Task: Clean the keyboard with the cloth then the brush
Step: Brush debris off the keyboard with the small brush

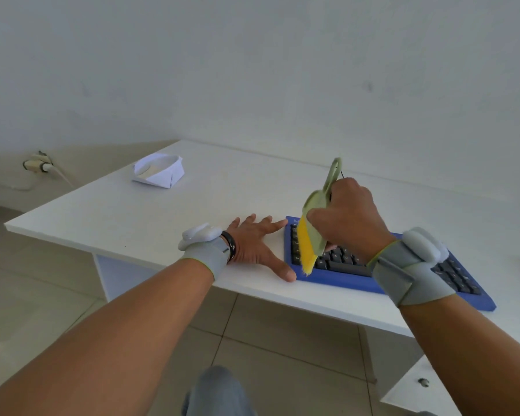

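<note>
The right hand (347,217) gripped a pale green hand brush (315,226) by its body, fingers wrapped round it, handle loop pointing toward 12 o'clock. The yellow bristles (306,250) pointed down at 6 o'clock and met the left end of the keyboard (339,261), a blue-framed unit with dark keys lying near the front edge of the white table (132,211). The left hand (254,244) lay flat on the table at 9 o'clock of the keyboard, fingers straight and spread, holding nothing; its thumb tip appeared to touch the frame's corner, though the view was unclear. Both wrists carried grey straps with white modules. A folded white paper tray (158,171) sat well apart at 10 o'clock.
</note>
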Motion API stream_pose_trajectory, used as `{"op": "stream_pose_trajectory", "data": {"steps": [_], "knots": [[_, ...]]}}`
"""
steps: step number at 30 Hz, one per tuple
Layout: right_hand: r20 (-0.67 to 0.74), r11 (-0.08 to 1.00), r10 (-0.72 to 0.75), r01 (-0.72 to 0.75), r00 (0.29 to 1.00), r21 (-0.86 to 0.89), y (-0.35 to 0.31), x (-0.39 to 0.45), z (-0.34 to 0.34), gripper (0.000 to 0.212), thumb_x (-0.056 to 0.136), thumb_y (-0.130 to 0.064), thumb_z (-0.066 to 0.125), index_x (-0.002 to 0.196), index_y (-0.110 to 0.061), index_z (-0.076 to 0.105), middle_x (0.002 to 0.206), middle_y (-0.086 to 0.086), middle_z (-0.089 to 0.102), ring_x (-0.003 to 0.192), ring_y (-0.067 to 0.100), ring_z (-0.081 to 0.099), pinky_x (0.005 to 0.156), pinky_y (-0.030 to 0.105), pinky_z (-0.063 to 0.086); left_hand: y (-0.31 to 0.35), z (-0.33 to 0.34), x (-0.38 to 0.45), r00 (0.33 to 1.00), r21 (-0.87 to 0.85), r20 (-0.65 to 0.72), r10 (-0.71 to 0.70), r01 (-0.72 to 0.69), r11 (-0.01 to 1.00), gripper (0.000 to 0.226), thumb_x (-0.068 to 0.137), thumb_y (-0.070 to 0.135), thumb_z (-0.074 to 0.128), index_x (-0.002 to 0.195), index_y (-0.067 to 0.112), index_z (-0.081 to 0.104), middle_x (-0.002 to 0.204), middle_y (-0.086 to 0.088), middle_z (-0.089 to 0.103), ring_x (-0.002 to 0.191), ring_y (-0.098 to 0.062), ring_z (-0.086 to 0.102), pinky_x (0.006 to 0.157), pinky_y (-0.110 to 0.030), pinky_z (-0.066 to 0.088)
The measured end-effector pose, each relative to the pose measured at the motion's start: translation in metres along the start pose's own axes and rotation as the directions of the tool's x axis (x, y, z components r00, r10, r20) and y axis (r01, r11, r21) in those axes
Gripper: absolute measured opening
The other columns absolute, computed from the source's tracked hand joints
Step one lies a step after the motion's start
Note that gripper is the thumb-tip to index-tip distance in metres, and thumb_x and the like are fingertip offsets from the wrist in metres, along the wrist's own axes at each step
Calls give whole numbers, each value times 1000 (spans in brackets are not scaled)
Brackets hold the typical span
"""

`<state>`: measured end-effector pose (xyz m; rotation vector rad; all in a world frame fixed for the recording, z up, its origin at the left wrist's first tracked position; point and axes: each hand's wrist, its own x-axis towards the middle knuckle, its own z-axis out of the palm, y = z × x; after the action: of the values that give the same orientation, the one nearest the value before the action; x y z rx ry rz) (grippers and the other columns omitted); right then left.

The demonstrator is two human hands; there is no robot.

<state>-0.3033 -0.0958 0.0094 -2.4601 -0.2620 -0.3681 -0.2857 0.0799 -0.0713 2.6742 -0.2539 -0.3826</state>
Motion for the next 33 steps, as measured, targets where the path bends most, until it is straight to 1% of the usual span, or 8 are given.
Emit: {"op": "stream_pose_trajectory", "data": {"steps": [6,9,13,17,20,23,27,33], "knots": [[-113,987,112,-123,987,-101,-8,24,19,15,84,-8,58,89,-5,45,102,17,52,94,37,53,68,31,34,-1,1,1,1000,11,-2,4,-4,1000,130,48,83,68,153,50,-1,165,10,-7,150,-17,-18,119,-50,-16],[-38,983,87,-92,996,-161,0,19,21,14,84,-9,58,91,-3,47,94,13,45,85,33,46,68,31,34,-2,3,2,1000,23,10,3,-4,1000,130,47,84,67,153,50,-1,165,9,-7,150,-17,-18,119,-49,-16],[30,983,30,-24,999,-181,2,2,14,19,80,-8,60,73,-7,43,77,10,47,71,34,54,54,27,41,1,2,2,1000,33,6,0,-1,999,131,46,84,64,153,50,-2,166,9,-7,151,-18,-17,119,-50,-15],[101,995,18,-8,995,-104,-3,-2,0,17,77,-9,60,74,-7,44,81,14,53,61,32,61,50,31,51,1,0,0,1000,21,-8,0,0,1000,131,45,83,66,153,51,0,165,10,-6,150,-18,-17,119,-49,-15],[-16,999,1,-1,1000,-52,-2,10,-5,13,78,-10,60,82,-1,50,85,17,57,69,39,65,60,44,59,0,-1,1,1000,5,-10,1,-1,1000,130,46,82,68,153,51,0,165,10,-6,150,-17,-17,119,-48,-16],[-133,995,-4,-10,991,-103,0,21,2,15,78,-10,58,82,0,49,87,16,54,79,36,56,62,37,47,-1,-1,2,1000,3,-15,8,-8,1000,130,49,82,70,153,51,0,165,10,-6,150,-17,-17,119,-49,-16],[-28,985,43,-47,999,-163,8,14,14,15,81,-11,58,83,-3,46,84,12,47,78,32,49,57,27,32,-1,3,2,1000,16,0,12,-12,1000,127,52,81,70,153,50,-1,165,10,-7,150,-18,-18,119,-49,-16],[115,986,11,9,993,-169,-6,-8,10,17,79,-9,59,75,-9,43,77,7,45,64,25,53,51,25,40,2,1,0,1000,19,1,-11,11,1000,129,46,82,67,153,51,0,165,10,-7,150,-17,-17,119,-48,-16]]}}
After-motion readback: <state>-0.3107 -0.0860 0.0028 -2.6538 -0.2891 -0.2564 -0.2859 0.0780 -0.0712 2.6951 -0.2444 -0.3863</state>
